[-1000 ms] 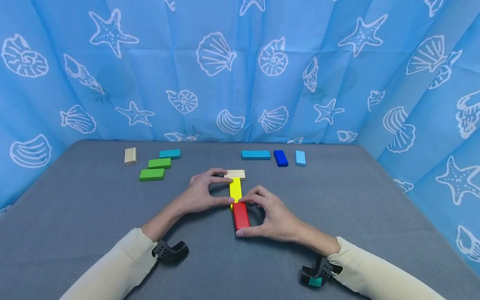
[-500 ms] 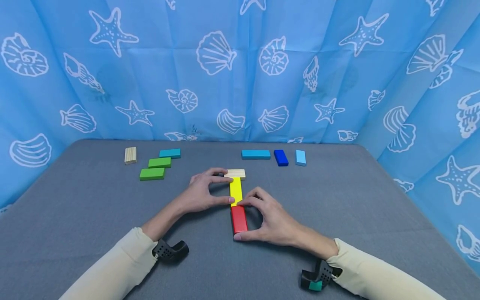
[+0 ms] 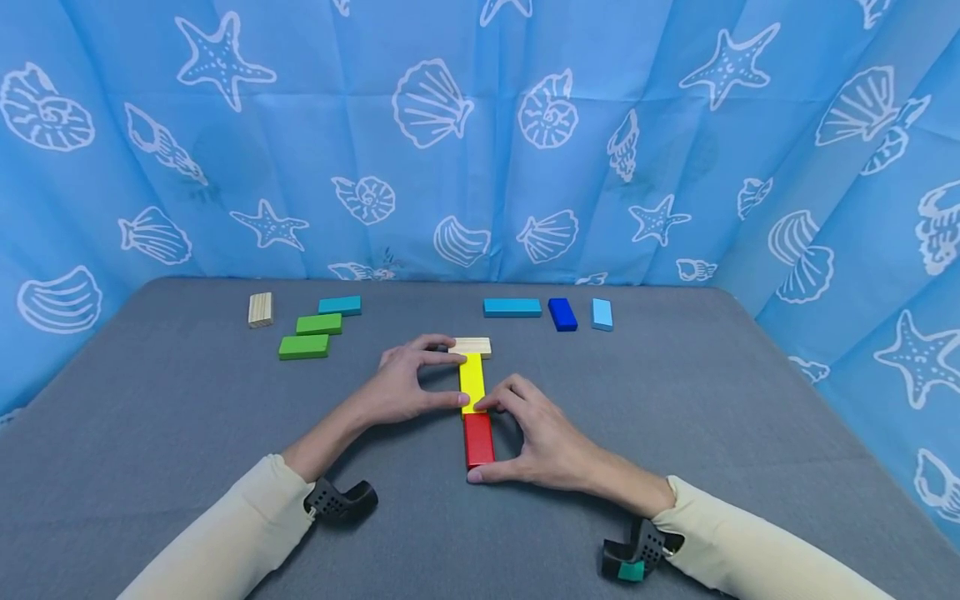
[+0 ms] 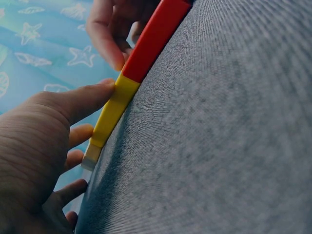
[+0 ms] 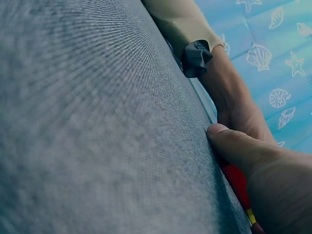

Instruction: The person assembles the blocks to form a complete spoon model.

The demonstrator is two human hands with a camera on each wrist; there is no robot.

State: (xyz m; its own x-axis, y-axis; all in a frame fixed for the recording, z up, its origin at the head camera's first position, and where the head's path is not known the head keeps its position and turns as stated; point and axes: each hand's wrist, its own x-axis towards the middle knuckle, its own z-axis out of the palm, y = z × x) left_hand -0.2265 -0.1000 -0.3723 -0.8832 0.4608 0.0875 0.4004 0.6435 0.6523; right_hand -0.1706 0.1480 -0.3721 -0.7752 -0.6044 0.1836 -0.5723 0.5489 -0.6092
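Your R hand (image 3: 551, 437) pinches the red block (image 3: 479, 442) end to end: thumb at the near end, a fingertip up by the join. Your L hand (image 3: 397, 383) is spread; thumb & pointer tips rest on the yellow block (image 3: 472, 380), not wrapped round it. Red lies nearer you than yellow, end to end w/ it, & they look to touch. The wood block (image 3: 474, 347) lies crossways at yellow's far end.

To do this bit well, press yellow a little w/ L so it can't slip, & nudge red w/ R thumb, straight, no twist. Check the long sides make 1 line; watch for a step at the join. Go easy tho: a hard push might shove yellow & knock the wood block skew.

Red & yellow look smooth, flat & long w/ square ends; red has a shine. The wood block is pale & stripy. The grey cloth (image 3: 420, 533) looks rough & woven, so blocks prob. drag, not skid.
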